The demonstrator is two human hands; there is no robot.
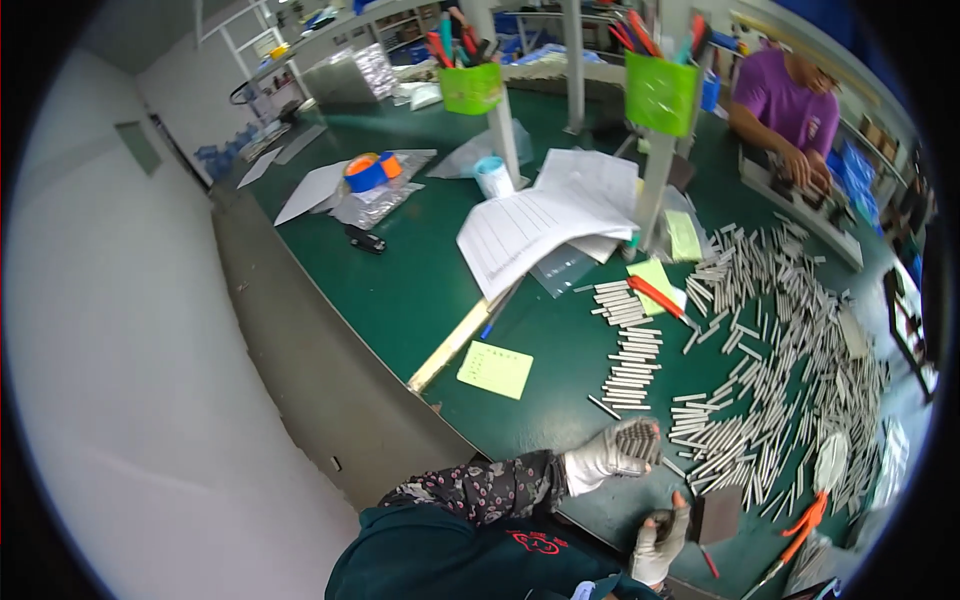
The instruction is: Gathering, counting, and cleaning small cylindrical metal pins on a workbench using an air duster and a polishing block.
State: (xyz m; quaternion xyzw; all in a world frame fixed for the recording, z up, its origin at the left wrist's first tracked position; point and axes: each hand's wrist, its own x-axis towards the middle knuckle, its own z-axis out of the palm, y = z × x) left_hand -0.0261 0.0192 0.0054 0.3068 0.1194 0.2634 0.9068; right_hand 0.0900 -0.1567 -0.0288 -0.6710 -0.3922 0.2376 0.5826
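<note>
My left hand [610,458], in a white glove with bare fingertips, is closed over the near edge of the green table. A bundle of short grey metal rods [637,441] appears to sit in its grip, though the fingers partly cover it. Below and to the right, my right hand [660,545] wears a similar glove, with thumb and finger apart. A dark patch between them is too small to make out. Beside this hand lie a dark brown flat block [717,515] and a thin red stick [710,562]. Just beyond my left hand runs a row of similar rods [632,368].
A large heap of loose rods [770,400] covers the right side. An orange-handled tool [805,520], red cutter [660,297], yellow note [496,369], papers [550,215] and tape rolls [366,172] lie about. Green tool bins [661,95] hang on posts. A person in purple [785,105] works opposite.
</note>
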